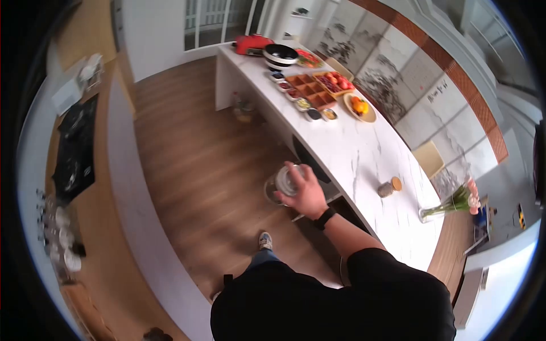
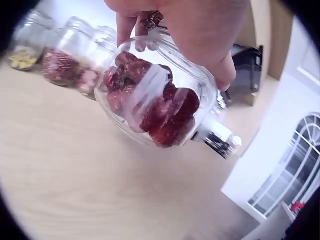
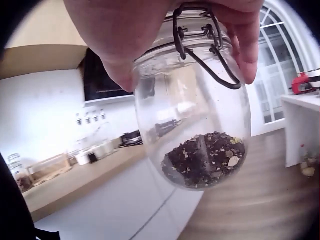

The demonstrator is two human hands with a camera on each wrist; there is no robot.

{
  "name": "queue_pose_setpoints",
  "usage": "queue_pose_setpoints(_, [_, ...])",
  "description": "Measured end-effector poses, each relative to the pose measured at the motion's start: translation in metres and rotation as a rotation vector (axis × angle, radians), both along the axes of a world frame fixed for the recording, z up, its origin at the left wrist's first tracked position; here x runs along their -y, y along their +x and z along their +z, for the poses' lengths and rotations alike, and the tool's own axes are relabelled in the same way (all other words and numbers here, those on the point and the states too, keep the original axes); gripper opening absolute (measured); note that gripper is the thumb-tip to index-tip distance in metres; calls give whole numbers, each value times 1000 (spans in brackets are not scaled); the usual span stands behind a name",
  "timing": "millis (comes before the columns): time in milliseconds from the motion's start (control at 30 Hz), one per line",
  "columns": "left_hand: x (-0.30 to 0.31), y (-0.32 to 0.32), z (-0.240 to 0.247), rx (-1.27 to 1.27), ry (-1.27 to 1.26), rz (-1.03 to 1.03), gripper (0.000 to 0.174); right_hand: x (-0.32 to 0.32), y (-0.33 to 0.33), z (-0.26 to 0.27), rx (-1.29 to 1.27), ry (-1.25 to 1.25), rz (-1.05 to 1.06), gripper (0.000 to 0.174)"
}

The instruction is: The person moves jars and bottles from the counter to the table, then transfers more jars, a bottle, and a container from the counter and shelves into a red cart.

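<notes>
My right hand (image 1: 307, 193) grips a glass clip-top jar (image 1: 276, 187) from above, over the floor beside the marble table. Dark crumbly bits with a few pale flakes lie in the bottom of this jar (image 3: 205, 160) in the right wrist view, where the fingers and thumb of the right hand (image 3: 170, 35) hold its lid and neck. In the left wrist view my left hand (image 2: 187, 30) holds a second glass jar (image 2: 150, 95) of dark red dried fruit by its top, above a wooden counter. The head view does not show the left hand.
Jars (image 2: 62, 57) stand on the wooden counter (image 2: 65, 150). The marble table (image 1: 364, 165) bears a divided wooden tray (image 1: 310, 91), small bowls, a black bowl (image 1: 280, 54), a plate of peppers (image 1: 360, 108), a cork-lidded jar (image 1: 389, 187) and a flower vase (image 1: 435, 212).
</notes>
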State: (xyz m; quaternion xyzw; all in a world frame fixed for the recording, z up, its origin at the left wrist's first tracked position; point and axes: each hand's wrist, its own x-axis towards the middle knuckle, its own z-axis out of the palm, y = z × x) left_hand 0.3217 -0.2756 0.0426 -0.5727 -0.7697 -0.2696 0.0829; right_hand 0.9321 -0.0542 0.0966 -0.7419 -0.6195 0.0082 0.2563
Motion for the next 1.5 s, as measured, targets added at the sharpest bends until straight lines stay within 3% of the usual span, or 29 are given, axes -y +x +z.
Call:
queue_pose_setpoints(67, [-44, 37, 9, -82, -31, -97, 33, 11, 71, -10, -6, -11, -150, 89])
queue_pose_setpoints(100, [-70, 52, 11, -354, -21, -219, 37, 17, 101, -8, -102, -60, -250, 90])
queue_pose_setpoints(133, [-98, 72, 16, -628, 0, -338, 43, 23, 131, -13, 5, -46, -345, 90])
queue_pose_setpoints(167, [-118, 145, 40, -109, -45, -67, 60, 28, 162, -16, 1, -47, -420, 89])
queue_pose_setpoints(200, [-136, 172, 37, -120, -45, -89, 60, 32, 192, -20, -3, -51, -491, 89])
queue_pose_setpoints(267, [-165, 217, 34, 159, -54, -227, 68, 40, 251, -34, -1, -68, -581, 88])
queue_pose_setpoints(333, [-195, 279, 61, 79, -116, -253, 64, 47, 299, -45, -20, -81, -635, 88])
queue_pose_setpoints(467, [-242, 350, 52, 80, -79, -543, 68, 54, 370, -66, -35, -150, -732, 89])
queue_pose_setpoints(533, [-261, 381, 53, 116, -127, -589, 67, 54, 394, -77, -39, -169, -778, 90])
queue_pose_setpoints(600, [-280, 392, 37, -11, -152, -721, 76, 53, 412, -85, -39, -149, -788, 90])
queue_pose_setpoints(700, [-307, 427, 32, 271, -213, -803, 86, 49, 428, -97, -50, -142, -829, 88])
queue_pose_setpoints(800, [-334, 470, 33, 221, -206, -953, 77, 39, 441, -109, -13, -109, -847, 87])
queue_pose_setpoints(833, [-349, 481, 25, 198, -201, -999, 86, 35, 447, -111, 0, -91, -849, 87])
queue_pose_setpoints(900, [-370, 509, 18, 213, -232, -1066, 88, 25, 457, -116, 45, -86, -861, 89])
queue_pose_setpoints(1067, [-422, 626, 6, 223, -324, -1222, 88, -6, 495, -107, 16, -171, -908, 94])
queue_pose_setpoints(1133, [-442, 681, 9, 160, -318, -1291, 80, -19, 514, -105, -9, -245, -943, 94])
queue_pose_setpoints(1267, [-480, 791, 0, 293, -256, -1636, 87, -41, 551, -101, -28, -311, -987, 99])
queue_pose_setpoints(1433, [-502, 924, -17, 350, -158, -1810, 86, -52, 578, -86, 17, -439, -1017, 116])
queue_pose_setpoints(1467, [-502, 947, -22, 350, -154, -1821, 85, -48, 582, -88, 27, -450, -1023, 116])
queue_pose_setpoints(1500, [-502, 971, -26, 350, -150, -1831, 85, -41, 586, -96, -32, -295, -1018, 116])
